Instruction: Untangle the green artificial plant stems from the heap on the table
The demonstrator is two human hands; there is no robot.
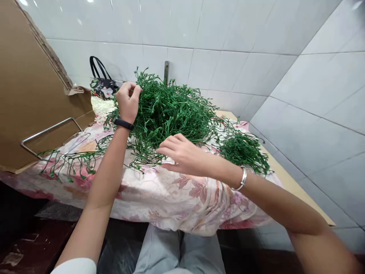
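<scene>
A big tangled heap of green artificial stems (pixel 176 110) with small branching tips lies on a floral cloth (pixel 182 194). At the heap's upper left edge is my left hand (pixel 128 101), its thumb and fingers pinched together against the stems; what sits between the fingertips is hidden. My right hand (pixel 182 154) hovers at the front of the heap, palm down, fingers stretched and apart, holding nothing. To the right lies a smaller bundle of green stems (pixel 243 150). Near the cloth's left front, a loose row of stems (pixel 76 161) is spread out.
A cardboard box (pixel 37 83) stands at the left, beside a bent metal wire frame (pixel 54 127). Behind the heap are a floral bag (pixel 102 86) with black handles and a tiled wall (pixel 216 68). Pale flowers (pixel 101 106) lie near the bag. A board edge (pixel 299 194) shows at right.
</scene>
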